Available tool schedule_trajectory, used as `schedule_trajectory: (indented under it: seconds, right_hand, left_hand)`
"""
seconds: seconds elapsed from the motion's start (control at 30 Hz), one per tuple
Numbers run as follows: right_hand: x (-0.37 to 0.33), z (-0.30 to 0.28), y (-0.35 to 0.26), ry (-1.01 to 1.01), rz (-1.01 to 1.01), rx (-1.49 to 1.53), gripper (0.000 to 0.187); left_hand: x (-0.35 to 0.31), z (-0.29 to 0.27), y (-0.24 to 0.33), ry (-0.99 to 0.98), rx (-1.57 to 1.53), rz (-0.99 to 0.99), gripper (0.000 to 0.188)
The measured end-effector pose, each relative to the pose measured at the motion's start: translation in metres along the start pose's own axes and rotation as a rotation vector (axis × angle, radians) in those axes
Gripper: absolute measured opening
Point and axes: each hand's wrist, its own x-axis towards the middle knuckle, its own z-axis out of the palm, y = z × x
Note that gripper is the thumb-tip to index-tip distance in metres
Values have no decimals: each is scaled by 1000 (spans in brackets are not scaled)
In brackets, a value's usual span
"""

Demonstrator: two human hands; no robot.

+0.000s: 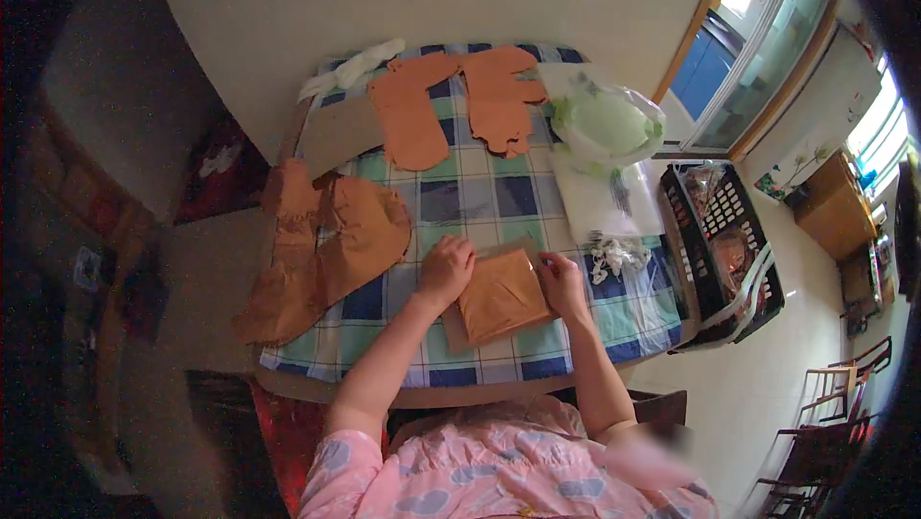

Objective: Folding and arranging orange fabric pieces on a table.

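On the checked cloth in front of me lies a flat, square packet (504,296), orange-brown and shiny, with clear plastic showing around its edges. My left hand (448,270) is closed at its upper left corner, fingers curled on the plastic. At the upper right edge my right hand (561,281) pinches the plastic between thumb and fingers. Undersides of both grips are hidden. To the left of my left hand spreads a large crumpled brown sheet (360,231). Beyond the packet lie two flat orange-brown cut-out pieces, one at left (413,116) and one at right (499,102).
A clear bag with pale green contents (609,126) rests at the table's back right, above white plastic sheets (604,198). White tangled strips (619,258) lie near my right hand. A black basket (720,241) stands beside the table. A white cloth strip (360,68) lies back left.
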Motion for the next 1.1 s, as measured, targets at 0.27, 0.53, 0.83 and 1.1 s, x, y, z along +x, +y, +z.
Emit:
schedule_trajectory:
  seconds: [0.27, 0.53, 0.83, 1.1]
  right_hand:
    - [3, -2, -35, 33, 62, -53, 37]
    - [-48, -38, -67, -477, -778, -345, 44]
    - [-51, -6, -48, -401, -749, -393, 39]
    - [-48, -31, -59, -480, -883, -468, 52]
  left_hand:
    - [-7, 6, 5, 68, 24, 38, 9]
    - [-11, 17, -6, 103, 21, 40, 9]
    - [-13, 16, 0, 140, 57, 81, 11]
    - [-18, 20, -1, 167, 40, 88, 12]
